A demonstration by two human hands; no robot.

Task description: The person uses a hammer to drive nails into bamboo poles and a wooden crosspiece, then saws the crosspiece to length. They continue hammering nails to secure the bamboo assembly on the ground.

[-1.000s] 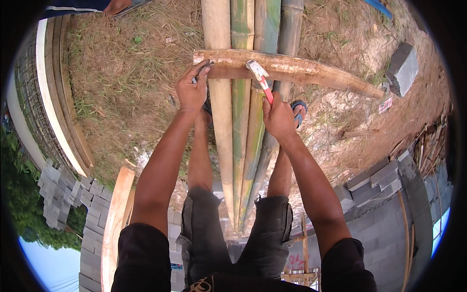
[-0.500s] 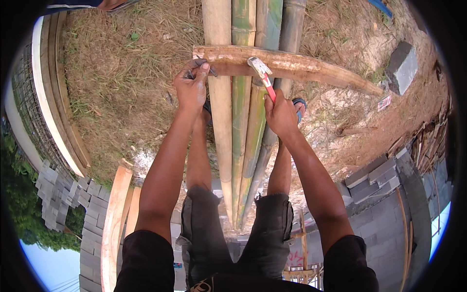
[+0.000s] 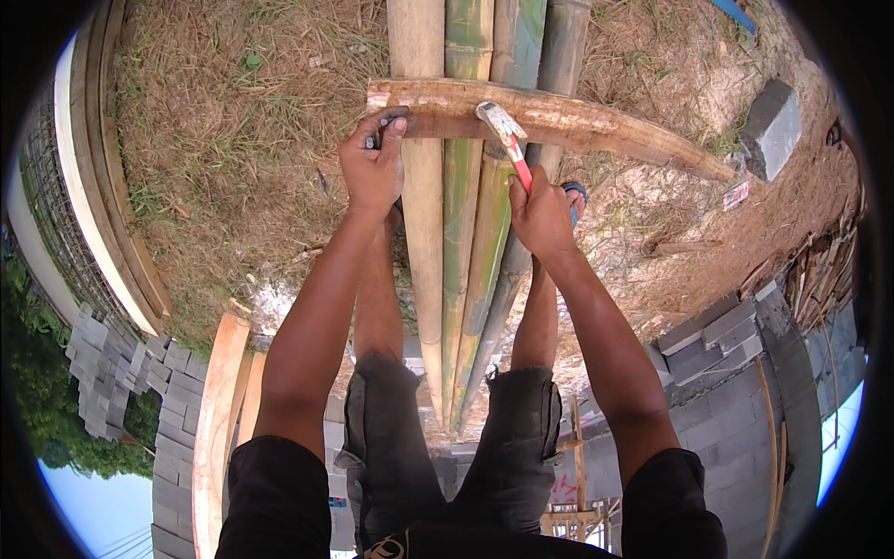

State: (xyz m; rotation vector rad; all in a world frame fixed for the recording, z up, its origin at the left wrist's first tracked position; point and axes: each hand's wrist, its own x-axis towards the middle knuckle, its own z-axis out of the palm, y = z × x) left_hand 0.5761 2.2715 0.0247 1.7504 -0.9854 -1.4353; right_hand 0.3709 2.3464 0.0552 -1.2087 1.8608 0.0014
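A rough wooden crosspiece lies across several long bamboo poles that run away from me over dry grass. My left hand pinches a small dark nail at the crosspiece's near edge, close to its left end. My right hand grips the red handle of a hammer, whose pale metal head rests on top of the crosspiece above the poles. My legs in dark shorts straddle the poles below.
A grey concrete block lies at the upper right. Stacked grey blocks stand at the right and more at the left. A curved concrete rim borders the grass on the left. Wooden planks lie at lower left.
The view has shifted so the crosspiece sits slightly higher. The hammer head has come down from just above the wood onto the crosspiece. My left hand stays at the nail.
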